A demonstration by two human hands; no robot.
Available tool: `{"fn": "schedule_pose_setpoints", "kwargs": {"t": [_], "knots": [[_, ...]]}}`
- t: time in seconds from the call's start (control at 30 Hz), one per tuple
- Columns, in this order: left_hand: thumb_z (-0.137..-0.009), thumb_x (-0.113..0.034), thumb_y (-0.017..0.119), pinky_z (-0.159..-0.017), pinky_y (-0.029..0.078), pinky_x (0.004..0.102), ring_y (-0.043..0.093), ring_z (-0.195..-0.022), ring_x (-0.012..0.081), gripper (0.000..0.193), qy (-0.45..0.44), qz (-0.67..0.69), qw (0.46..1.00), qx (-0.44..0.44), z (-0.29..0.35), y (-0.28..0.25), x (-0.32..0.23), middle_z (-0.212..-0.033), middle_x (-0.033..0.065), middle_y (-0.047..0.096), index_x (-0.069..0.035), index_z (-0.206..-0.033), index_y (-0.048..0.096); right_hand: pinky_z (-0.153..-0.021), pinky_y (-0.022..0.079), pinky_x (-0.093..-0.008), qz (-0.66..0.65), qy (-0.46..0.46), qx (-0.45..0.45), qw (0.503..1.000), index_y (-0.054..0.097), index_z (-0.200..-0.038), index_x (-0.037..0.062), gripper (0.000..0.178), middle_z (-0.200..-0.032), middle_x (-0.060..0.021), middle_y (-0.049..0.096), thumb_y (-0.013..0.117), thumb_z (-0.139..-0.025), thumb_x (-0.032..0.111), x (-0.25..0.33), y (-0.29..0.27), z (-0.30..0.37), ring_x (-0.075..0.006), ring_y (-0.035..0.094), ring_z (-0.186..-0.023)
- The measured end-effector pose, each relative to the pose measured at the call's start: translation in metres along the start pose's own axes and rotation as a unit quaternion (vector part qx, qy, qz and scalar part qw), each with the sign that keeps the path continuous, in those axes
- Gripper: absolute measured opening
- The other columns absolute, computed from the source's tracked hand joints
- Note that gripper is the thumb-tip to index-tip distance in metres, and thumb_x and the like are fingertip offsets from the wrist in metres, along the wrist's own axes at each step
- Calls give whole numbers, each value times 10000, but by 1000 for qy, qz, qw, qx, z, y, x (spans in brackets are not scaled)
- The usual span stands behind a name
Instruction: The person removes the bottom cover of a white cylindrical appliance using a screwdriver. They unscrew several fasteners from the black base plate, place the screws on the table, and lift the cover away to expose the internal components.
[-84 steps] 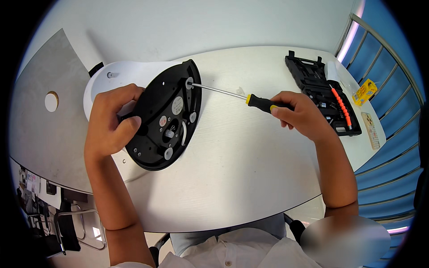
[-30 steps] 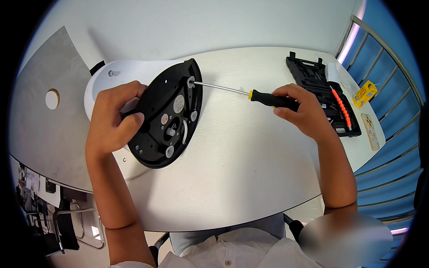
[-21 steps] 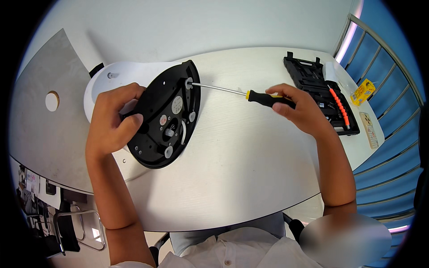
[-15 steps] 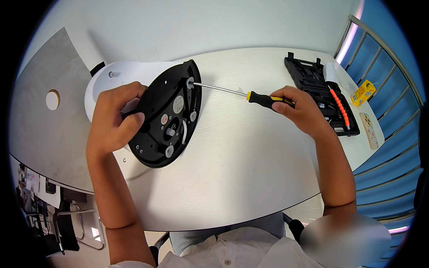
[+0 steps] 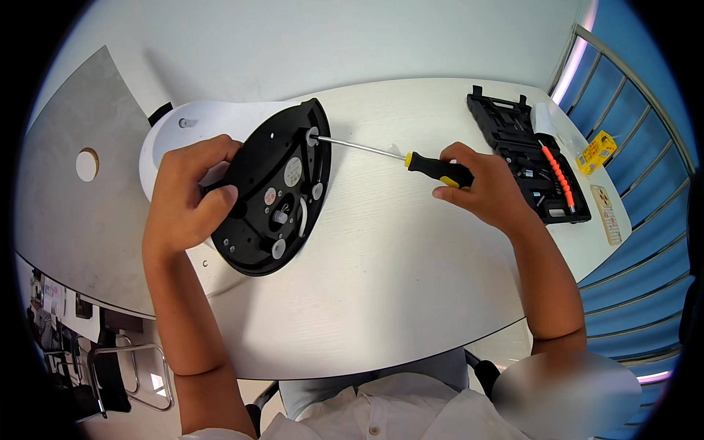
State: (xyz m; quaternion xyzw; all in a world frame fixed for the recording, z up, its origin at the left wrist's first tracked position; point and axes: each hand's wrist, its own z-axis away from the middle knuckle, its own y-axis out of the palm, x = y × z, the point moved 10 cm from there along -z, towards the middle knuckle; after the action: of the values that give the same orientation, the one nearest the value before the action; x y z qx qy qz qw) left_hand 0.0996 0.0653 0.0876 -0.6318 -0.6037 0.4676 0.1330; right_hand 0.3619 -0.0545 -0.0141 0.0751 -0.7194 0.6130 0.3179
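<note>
Right hand (image 5: pixel 491 187) widened around metal-shafted screwdriver (image 5: pixel 424 163).

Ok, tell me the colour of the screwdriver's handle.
The screwdriver's handle is black with yellow accents, best seen in the head view.

Baseplate (image 5: pixel 258 169): above left side of table (image 5: pixel 396 293), contact unclear
Shell (image 5: pixel 220 117): on table, behind baseplate
Screwdriver (image 5: pixel 425 165): right of baseplate
Tool case (image 5: pixel 517 139): table's right end
Box (image 5: pixel 596 152): right of case

Shows black on the base (image 5: pixel 273 177) at ten o'clock, yellow-trimmed black on the screwdriver handle (image 5: pixel 433 166) at two, ribbed orange on the rod (image 5: pixel 558 177) near three.
</note>
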Motion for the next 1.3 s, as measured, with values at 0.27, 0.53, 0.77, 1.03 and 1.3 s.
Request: {"fn": "schedule_pose_setpoints", "kwargs": {"t": [0.27,0.53,0.77,1.03,1.3], "knots": [[-600,-247,512,-621,447,310,531,-634,230,368,2,-3,1000,-3,0,0,-1,-695,130,575,32,-825,595,-704,485,-312,15,-77,-85,993,606,-961,38,252,-876,-87,577,713,-796,195,3,-13,2,-223,605,-776],[-605,-259,516,-626,447,309,532,-643,230,379,5,-6,1000,-4,-1,-1,0,-704,130,577,36,-831,593,-730,502,-337,3,-80,-63,995,538,-1005,46,320,-914,-107,600,739,-782,157,2,-1,-1,-253,633,-823],[-603,-265,519,-627,443,311,528,-646,228,383,-1,-6,1000,-1,0,-1,1,-703,129,573,37,-829,589,-742,506,-353,23,-42,-34,998,503,-1044,60,359,-903,-143,667,737,-800,179,-4,3,-3,-276,659,-821],[-586,-247,510,-613,435,314,518,-631,237,373,2,-2,1000,-6,0,-1,0,-695,132,568,35,-818,587,-743,507,-351,24,-27,-24,999,511,-1051,59,357,-912,-140,667,735,-809,196,-4,2,-3,-265,660,-821],[-589,-267,511,-607,430,315,520,-630,237,382,1,-7,1000,-5,0,-1,0,-695,132,571,32,-814,588,-708,494,-333,32,-10,-11,999,545,-1049,68,326,-869,-124,661,723,-824,222,-1,3,-2,-234,632,-746]]}}
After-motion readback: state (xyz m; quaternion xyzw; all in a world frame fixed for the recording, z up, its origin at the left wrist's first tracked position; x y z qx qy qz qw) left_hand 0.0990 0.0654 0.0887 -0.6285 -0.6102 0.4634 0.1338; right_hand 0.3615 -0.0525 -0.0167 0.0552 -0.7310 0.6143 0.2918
